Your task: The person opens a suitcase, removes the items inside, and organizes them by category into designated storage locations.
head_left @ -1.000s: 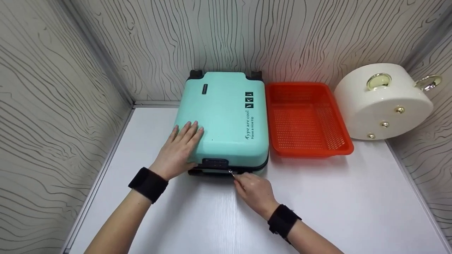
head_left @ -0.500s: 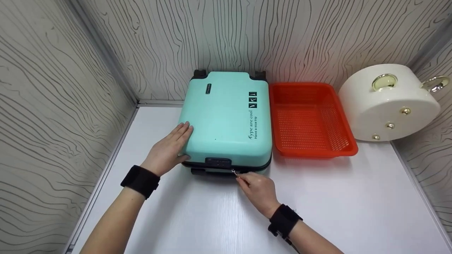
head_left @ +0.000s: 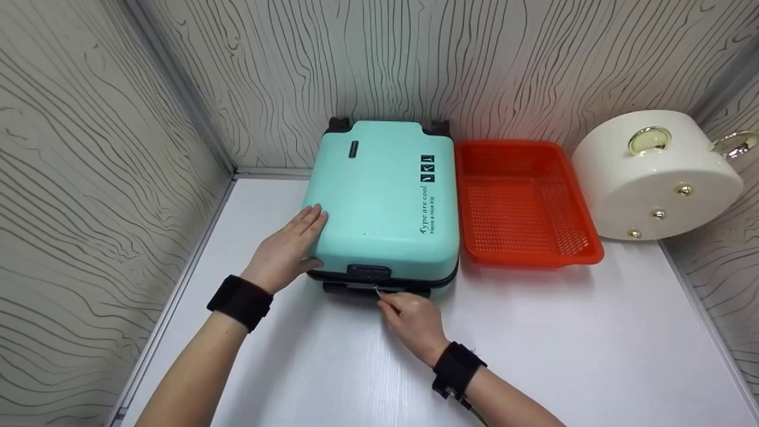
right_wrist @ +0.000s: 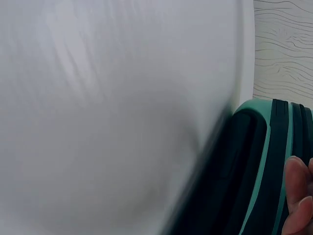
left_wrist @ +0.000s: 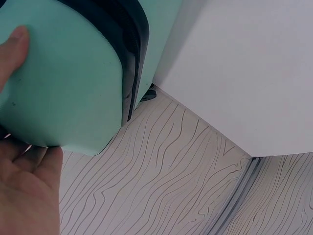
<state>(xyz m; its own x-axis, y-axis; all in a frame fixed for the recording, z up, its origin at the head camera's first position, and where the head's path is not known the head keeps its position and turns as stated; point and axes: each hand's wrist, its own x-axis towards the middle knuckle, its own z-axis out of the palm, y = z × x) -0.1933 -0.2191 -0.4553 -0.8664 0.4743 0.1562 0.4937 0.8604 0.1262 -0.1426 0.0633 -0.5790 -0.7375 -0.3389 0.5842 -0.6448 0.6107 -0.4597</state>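
Mint-green hard-shell suitcase with black trim (head_left: 379,196) lies flat on white tabletop (head_left: 356,373), 12 o'clock of both forearms. Left hand (head_left: 284,252) at suitcase's 8 o'clock corner: grip released, fingers extended, resting on shell. Right hand (head_left: 417,322) at its 6 o'clock edge, pinching small silver metal zipper pull (head_left: 376,290), just below black plastic lock panel (head_left: 369,272). Red perforated plastic basket (head_left: 528,259) just beside suitcase, 3 o'clock; glossy white drum-shaped case with gold handles (head_left: 646,184) further out, also 3 o'clock.

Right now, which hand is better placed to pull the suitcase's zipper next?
Probably the right hand: it pinches the zipper pull, while the left hand rests farther left on the suitcase.
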